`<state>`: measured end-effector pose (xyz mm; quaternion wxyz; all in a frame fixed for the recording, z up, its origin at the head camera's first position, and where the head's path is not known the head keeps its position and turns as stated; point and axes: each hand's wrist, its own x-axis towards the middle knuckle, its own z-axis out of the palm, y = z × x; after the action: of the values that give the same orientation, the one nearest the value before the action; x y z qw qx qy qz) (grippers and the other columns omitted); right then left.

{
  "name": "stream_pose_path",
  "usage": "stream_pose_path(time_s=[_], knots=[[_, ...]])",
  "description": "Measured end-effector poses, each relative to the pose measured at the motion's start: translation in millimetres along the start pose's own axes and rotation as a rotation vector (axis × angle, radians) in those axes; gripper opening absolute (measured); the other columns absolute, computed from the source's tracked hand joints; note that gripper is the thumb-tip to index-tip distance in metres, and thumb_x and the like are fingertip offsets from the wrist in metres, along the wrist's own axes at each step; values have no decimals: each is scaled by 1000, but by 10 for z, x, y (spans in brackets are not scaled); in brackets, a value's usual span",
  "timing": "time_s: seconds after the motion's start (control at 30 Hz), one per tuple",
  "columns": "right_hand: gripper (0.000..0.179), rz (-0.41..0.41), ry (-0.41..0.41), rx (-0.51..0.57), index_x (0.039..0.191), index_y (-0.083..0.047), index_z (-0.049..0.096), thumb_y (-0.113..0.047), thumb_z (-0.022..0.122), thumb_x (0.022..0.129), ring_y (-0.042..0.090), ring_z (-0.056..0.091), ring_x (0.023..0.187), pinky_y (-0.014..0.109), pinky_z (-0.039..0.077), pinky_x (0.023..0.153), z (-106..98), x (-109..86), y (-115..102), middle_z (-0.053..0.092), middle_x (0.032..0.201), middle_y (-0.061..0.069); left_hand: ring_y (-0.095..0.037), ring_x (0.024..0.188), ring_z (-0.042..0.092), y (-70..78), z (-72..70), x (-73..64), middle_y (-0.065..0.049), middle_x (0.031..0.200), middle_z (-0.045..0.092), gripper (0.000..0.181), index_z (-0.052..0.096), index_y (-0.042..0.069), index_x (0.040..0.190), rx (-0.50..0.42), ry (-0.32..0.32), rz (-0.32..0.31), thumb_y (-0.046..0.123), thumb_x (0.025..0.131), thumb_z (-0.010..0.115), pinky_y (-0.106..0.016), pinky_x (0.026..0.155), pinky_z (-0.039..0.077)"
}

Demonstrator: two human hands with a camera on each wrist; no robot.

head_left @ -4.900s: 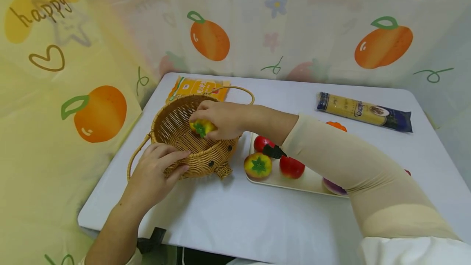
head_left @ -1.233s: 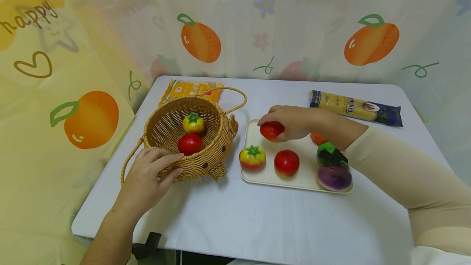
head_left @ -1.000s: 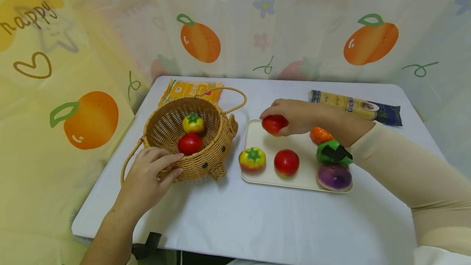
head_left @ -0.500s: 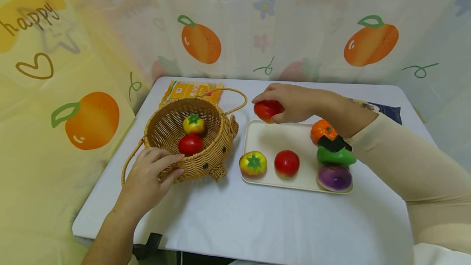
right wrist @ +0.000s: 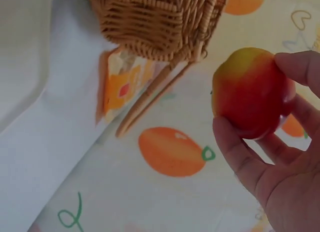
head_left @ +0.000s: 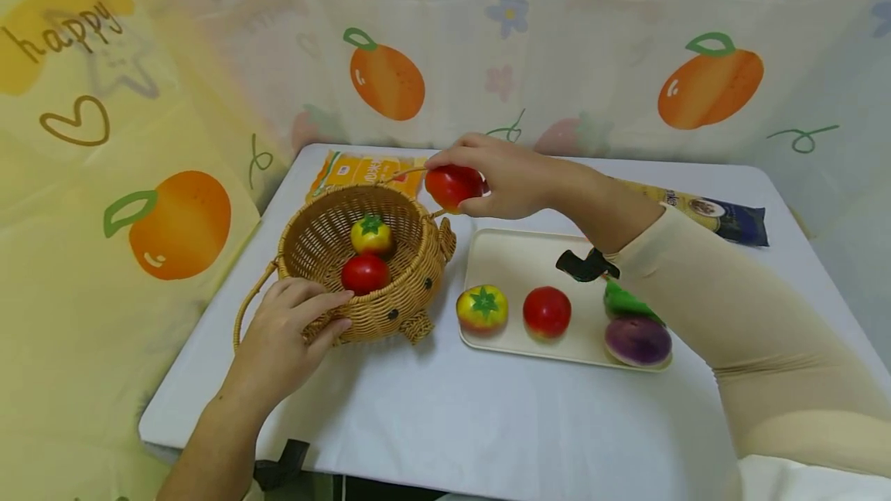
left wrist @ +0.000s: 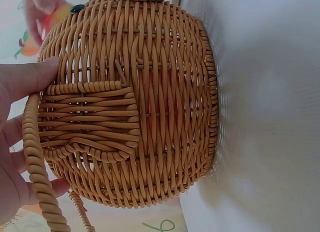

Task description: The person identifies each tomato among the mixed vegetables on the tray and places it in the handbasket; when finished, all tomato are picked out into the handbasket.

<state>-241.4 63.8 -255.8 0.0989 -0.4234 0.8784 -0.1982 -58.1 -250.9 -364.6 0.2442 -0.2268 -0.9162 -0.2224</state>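
Note:
My right hand [head_left: 504, 176] grips a red-and-yellow apple [head_left: 452, 188], held in the air beside the wicker basket's [head_left: 390, 311] far handle. In the right wrist view, thumb and fingers curl round the apple [right wrist: 252, 94]. The left hand [head_left: 285, 331] holds the basket's near-left rim, and the left wrist view shows its thumb [left wrist: 35, 77] on the wicker. Inside the basket lie a red apple-like fruit [head_left: 365, 275] and a yellow fruit with a green star-shaped top [head_left: 372, 234]. On the cream tray [head_left: 511, 246] sit a red fruit [head_left: 547, 312] and another yellow, green-topped one [head_left: 483, 309].
A purple vegetable [head_left: 638, 341] and a green one [head_left: 626, 300], partly behind the right sleeve, lie at the tray's right end. Behind the basket is an orange packet [head_left: 362, 168]. A blue-and-yellow packet [head_left: 724, 219] rests at the back right of the white table [head_left: 487, 416].
The right hand put a yellow fruit into the basket, then lifted a red apple off the tray and carried it up and left to the basket. My left hand keeps its hold.

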Motion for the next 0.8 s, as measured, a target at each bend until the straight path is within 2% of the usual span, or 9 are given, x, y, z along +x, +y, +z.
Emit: stream_pose_path(time_s=[0.17, 0.4, 0.6, 0.8], knots=[[62, -73, 19, 36, 152, -26, 48, -21, 68, 93, 20, 50, 123, 39, 55, 96, 101, 172, -131, 48, 143, 6, -30, 101, 57, 1, 11, 11, -4, 97, 68, 43, 80, 15, 109, -1, 2, 8, 2, 69, 92, -43, 87, 44], [63, -100, -14, 82, 154, -27, 44, -21, 68, 95, 18, 49, 128, 34, 53, 100, 285, 329, -289, 42, 148, 5, -30, 100, 57, 0, 25, 32, -5, 97, 68, 43, 80, 14, 109, 5, -3, 19, 3, 70, 92, -43, 88, 44], [63, -142, -65, 17, 154, -27, 43, -24, 68, 96, 16, 49, 128, 34, 50, 104, 461, 431, -368, 44, 146, 1, -29, 101, 57, -5, 25, 39, -5, 98, 68, 42, 80, 14, 109, 9, -3, 22, 4, 71, 92, -43, 87, 45], [64, -197, -127, -52, 156, -25, 41, -23, 67, 97, 19, 48, 133, 36, 46, 109, 576, 479, -419, 42, 151, 3, -30, 99, 57, -7, 8, 15, -6, 97, 68, 41, 80, 13, 108, 8, 8, 30, 3, 70, 92, -42, 86, 44]])
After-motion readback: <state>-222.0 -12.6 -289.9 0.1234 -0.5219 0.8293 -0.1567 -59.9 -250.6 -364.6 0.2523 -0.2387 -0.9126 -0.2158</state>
